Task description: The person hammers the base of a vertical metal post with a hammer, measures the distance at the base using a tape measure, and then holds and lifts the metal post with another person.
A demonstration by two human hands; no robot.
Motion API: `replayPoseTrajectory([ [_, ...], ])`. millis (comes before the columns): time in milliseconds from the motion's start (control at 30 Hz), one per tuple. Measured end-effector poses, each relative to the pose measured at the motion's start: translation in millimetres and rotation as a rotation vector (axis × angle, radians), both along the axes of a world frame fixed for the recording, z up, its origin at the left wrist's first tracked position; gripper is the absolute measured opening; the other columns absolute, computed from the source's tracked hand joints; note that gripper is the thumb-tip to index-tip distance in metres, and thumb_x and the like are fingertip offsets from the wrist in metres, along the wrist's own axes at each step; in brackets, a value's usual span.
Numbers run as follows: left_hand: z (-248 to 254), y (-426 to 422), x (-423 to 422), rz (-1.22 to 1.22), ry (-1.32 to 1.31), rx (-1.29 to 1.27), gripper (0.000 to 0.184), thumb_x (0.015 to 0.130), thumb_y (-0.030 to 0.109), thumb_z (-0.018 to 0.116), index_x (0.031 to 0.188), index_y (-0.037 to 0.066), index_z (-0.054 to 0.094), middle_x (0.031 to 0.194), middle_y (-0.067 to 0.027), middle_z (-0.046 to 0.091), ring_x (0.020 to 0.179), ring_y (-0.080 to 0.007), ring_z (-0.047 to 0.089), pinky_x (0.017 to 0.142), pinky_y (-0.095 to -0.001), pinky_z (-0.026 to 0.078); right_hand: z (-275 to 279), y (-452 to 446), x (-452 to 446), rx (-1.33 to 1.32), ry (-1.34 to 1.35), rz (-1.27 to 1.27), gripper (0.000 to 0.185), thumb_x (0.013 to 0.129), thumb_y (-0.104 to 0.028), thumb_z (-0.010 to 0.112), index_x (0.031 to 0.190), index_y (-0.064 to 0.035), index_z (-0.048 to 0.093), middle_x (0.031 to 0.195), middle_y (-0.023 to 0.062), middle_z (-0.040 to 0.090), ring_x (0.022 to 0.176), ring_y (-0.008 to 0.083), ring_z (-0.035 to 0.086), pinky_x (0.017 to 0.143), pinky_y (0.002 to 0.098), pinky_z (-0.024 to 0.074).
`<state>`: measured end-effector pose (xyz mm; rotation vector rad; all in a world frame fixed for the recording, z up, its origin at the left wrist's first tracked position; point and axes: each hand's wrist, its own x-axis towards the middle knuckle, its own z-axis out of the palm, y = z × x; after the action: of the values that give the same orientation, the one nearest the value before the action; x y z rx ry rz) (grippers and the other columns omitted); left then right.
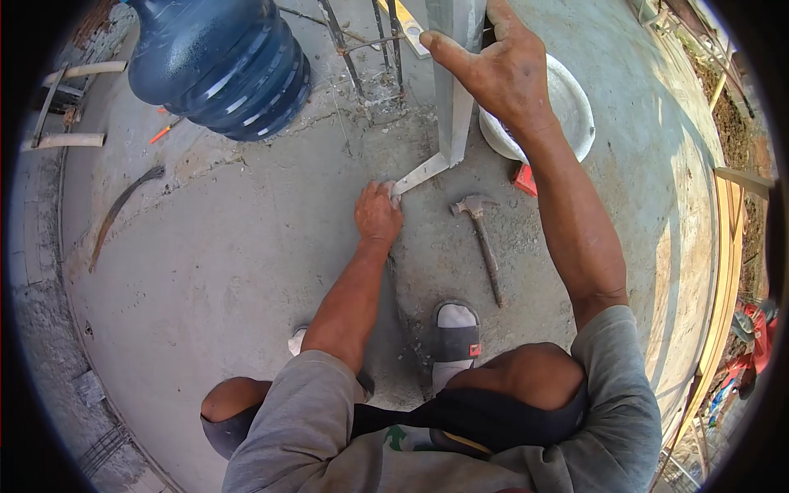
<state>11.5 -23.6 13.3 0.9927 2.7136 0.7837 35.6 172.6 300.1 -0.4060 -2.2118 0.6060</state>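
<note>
A grey upright metal profile [454, 94] stands on the concrete floor. From its foot, a short flat metal strip [422, 173] runs down toward the left. My left hand [379, 215] is low at the floor, its fingers closed on the strip's near end. Higher up, my right hand [507, 78] grips the upright, with the thumb across its front; some of its fingers are hidden behind or cut off by the frame edge. A claw hammer [482, 246] lies on the floor to the right of my left hand.
A large blue water jug [218, 70] stands at upper left. Thin steel rebar [341, 49] rises beside a yellow level [408, 31]. A white basin [575, 111] and a red box-like object [524, 180] are behind my right arm. A dark curved strip [123, 209] lies at left.
</note>
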Motion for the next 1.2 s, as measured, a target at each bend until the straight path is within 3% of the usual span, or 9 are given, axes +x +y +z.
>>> replayPoseTrajectory([
  [233,-0.7,9.4,-13.3,0.016,-0.009,0.094,0.03,0.081,0.013,0.072,0.111,0.012,0.067,0.106,-0.0089,0.06,0.105,-0.0306,0.057,0.09,-0.0408,0.047,7.0,2.2,3.8,-0.041,-0.107,-0.139,0.049,0.076,-0.025,0.077,0.113,0.0025,0.06,0.093,0.0232,0.068,0.084,0.0348,0.068,0.075,0.0399,0.053],
  [433,-10.0,1.8,-43.2,0.04,0.007,0.104,0.031,0.082,0.01,0.07,0.112,0.012,0.067,0.108,-0.0088,0.06,0.106,-0.0304,0.056,0.092,-0.0399,0.046,-8.0,3.0,-0.7,-0.122,0.08,-0.006,0.054,0.076,-0.02,0.076,0.119,0.0038,0.055,0.101,0.0235,0.068,0.089,0.032,0.069,0.078,0.0393,0.0536],
  [733,-11.1,0.3,-54.9,-0.008,0.01,0.119,0.031,0.08,0.007,0.071,0.111,0.012,0.068,0.108,-0.0079,0.06,0.105,-0.0309,0.056,0.092,-0.0399,0.046,-7.1,-10.7,19.2,-0.185,-0.003,-0.142,0.056,0.078,-0.018,0.073,0.125,0.0029,0.052,0.102,0.0232,0.069,0.092,0.0315,0.07,0.082,0.0387,0.0534],
  [833,-9.6,1.3,-53.8,-0.035,0.023,0.124,0.032,0.08,0.007,0.071,0.111,0.012,0.068,0.107,-0.0078,0.061,0.105,-0.0312,0.057,0.092,-0.0401,0.046,-22.8,-4.0,27.5,0.016,-0.044,-0.208,0.056,0.076,-0.036,0.082,0.111,0.0015,0.06,0.093,0.0156,0.072,0.086,0.0238,0.07,0.08,0.0341,0.0543],
  [1200,-6.9,-0.6,-53.5,-0.006,-0.039,0.113,0.029,0.083,0.007,0.068,0.112,0.012,0.067,0.11,-0.0081,0.061,0.105,-0.0299,0.06,0.09,-0.039,0.049,-24.9,-7.1,46.8,-0.178,-0.087,-0.276,0.054,0.075,-0.037,0.081,0.106,0.0033,0.061,0.09,0.0171,0.072,0.084,0.0257,0.071,0.077,0.0341,0.0548],
])
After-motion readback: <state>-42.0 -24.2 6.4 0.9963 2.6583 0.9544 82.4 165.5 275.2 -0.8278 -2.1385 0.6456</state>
